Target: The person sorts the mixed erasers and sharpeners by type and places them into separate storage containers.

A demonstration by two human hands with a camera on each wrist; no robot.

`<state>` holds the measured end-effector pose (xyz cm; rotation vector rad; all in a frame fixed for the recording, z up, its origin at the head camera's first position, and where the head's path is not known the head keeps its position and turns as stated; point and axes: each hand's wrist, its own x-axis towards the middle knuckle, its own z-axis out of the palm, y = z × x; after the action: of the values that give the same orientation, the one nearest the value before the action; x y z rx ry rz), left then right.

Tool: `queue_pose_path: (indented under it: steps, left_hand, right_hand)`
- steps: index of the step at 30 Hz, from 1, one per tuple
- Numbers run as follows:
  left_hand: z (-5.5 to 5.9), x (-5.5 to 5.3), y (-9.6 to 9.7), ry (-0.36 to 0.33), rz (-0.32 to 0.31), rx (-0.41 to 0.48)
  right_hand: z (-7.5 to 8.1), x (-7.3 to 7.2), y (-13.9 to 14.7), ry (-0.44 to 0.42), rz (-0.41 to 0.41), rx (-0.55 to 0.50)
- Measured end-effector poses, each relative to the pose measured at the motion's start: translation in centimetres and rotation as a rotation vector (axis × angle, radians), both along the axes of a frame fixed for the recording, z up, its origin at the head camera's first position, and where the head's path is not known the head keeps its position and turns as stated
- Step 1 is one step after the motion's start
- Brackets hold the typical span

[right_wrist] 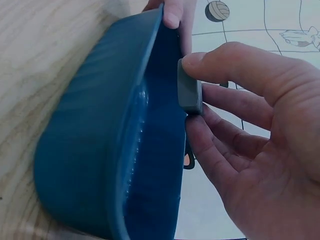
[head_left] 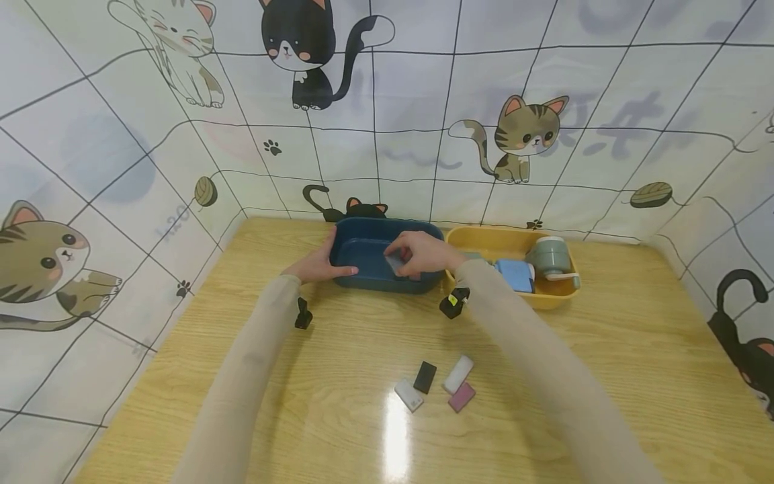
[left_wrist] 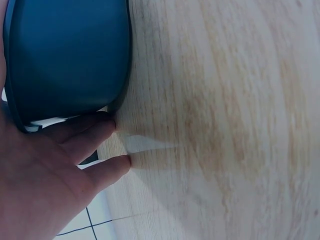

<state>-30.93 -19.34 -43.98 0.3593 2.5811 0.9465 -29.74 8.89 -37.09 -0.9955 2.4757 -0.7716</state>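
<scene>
The blue plastic bin [head_left: 387, 282] stands by the back wall on the wooden table. My left hand [head_left: 317, 263] holds its left end, thumb over the rim and fingers along the outside wall; the left wrist view shows those fingers [left_wrist: 92, 140] against the outer corner. Over the bin's right part, my right hand [head_left: 426, 252] pinches a small grey rectangular block [right_wrist: 189, 90] between thumb and fingertips. In the right wrist view the block is above the bin's opening, and the visible part of the bin's inside is bare.
To the right stands a yellow bin [head_left: 553, 302] holding a blue item [head_left: 514, 275] and a grey-green container [head_left: 550, 257]. Nearer the front lie a black block [head_left: 425, 377], a pink block [head_left: 462, 397] and two white blocks [head_left: 457, 374]. Cat-printed sheeting [head_left: 411, 154] lines the walls.
</scene>
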Motion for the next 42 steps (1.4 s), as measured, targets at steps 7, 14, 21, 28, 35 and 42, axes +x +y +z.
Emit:
queue_pose_path:
  steps: [7,14,21,28,35,42]
  left_hand:
    - [-0.1,0.0,0.1,0.004,-0.002,-0.011]
    - [-0.4,-0.1,0.2,-0.009,-0.001,0.015]
    - [-0.4,0.0,0.6,-0.005,-0.006,0.02]
    - [-0.2,0.0,0.4,-0.026,-0.005,0.033]
    - [0.0,0.1,0.3,-0.027,-0.013,0.045]
    - [0.4,0.3,0.1,-0.025,0.002,-0.006]
  right_hand:
    - [0.4,-0.9,-0.3,0.005,-0.03,0.037]
    - [0.0,-1.7,-0.8,-0.009,-0.043,0.02]
    - [-0.3,-1.8,-1.0,-0.024,-0.022,-0.013]
    - [0.5,-1.2,-1.0,0.012,-0.003,0.026]
    - [1.1,-0.7,-0.9,0.017,0.017,0.048]
    - [1.7,-0.1,-0.5,0.031,0.036,0.058]
